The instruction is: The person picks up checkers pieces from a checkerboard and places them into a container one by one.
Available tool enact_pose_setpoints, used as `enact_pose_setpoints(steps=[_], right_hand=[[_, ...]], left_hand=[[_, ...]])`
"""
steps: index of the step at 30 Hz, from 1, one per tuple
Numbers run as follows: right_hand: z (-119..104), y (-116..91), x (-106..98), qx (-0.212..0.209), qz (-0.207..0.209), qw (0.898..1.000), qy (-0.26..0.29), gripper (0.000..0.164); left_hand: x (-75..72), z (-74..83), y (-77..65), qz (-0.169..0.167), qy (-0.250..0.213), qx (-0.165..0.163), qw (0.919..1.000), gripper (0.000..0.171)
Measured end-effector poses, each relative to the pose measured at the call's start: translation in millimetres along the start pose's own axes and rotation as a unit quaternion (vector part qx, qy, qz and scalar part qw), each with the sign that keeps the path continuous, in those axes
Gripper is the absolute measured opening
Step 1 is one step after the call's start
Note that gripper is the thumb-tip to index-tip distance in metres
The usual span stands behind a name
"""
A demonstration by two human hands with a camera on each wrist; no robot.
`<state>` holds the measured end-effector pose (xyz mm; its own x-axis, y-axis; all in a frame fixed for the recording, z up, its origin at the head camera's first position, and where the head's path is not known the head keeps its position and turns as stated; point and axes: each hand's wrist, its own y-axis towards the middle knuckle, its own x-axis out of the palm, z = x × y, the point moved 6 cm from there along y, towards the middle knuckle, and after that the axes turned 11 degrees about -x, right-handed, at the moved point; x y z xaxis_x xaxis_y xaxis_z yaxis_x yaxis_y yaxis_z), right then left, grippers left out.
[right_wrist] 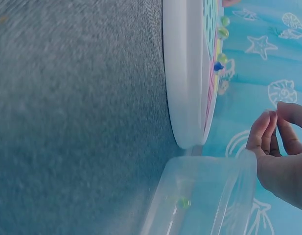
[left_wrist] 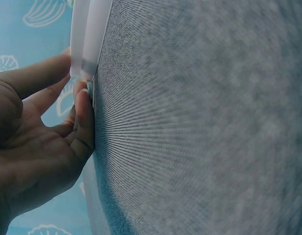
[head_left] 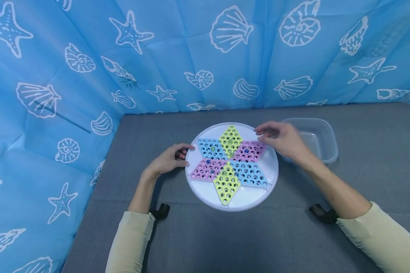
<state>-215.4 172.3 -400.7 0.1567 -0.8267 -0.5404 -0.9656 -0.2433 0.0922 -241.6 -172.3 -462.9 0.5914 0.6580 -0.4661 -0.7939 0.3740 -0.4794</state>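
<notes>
A round white Chinese checkers board [head_left: 205, 195] with a star of yellow, pink and blue perforated sections lies on the table. Several glass marbles [head_left: 246, 151] sit in its holes, some green and some blue. My left hand [head_left: 169, 157] grips the board's left rim between thumb and fingers, which the left wrist view also shows. Over the board's upper right edge, my right hand [head_left: 281, 138] hovers. Its thumb and fingertips are drawn close together in the right wrist view; no object shows between them, though something small could be hidden there.
A clear plastic container [head_left: 331, 142] stands right of the board, partly behind my right hand. One green marble [right_wrist: 184, 202] shows inside it. Grey cloth covers the table [head_left: 205, 239]. A blue curtain [head_left: 177, 68] with white shells hangs behind and at the left.
</notes>
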Motion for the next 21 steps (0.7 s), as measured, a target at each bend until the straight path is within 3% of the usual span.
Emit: enact_pose_setpoints(steps=[6, 14, 21], right_hand=[[0, 2, 14, -0.009, -0.038, 0.999, 0.018, 0.032], [2, 7, 30, -0.019, -0.052, 0.998, 0.021, 0.026], [9, 6, 43, -0.009, -0.075, 0.997, 0.001, 0.029]], left_hand=[[0.9, 2.5, -1.1, -0.01, -0.005, -0.006, 0.9999, 0.054], [0.5, 31.5, -21.8, -0.015, -0.01, 0.004, 0.9998, 0.05], [-1.1, 33.1, -24.5, -0.016, -0.012, 0.006, 0.9998, 0.05]])
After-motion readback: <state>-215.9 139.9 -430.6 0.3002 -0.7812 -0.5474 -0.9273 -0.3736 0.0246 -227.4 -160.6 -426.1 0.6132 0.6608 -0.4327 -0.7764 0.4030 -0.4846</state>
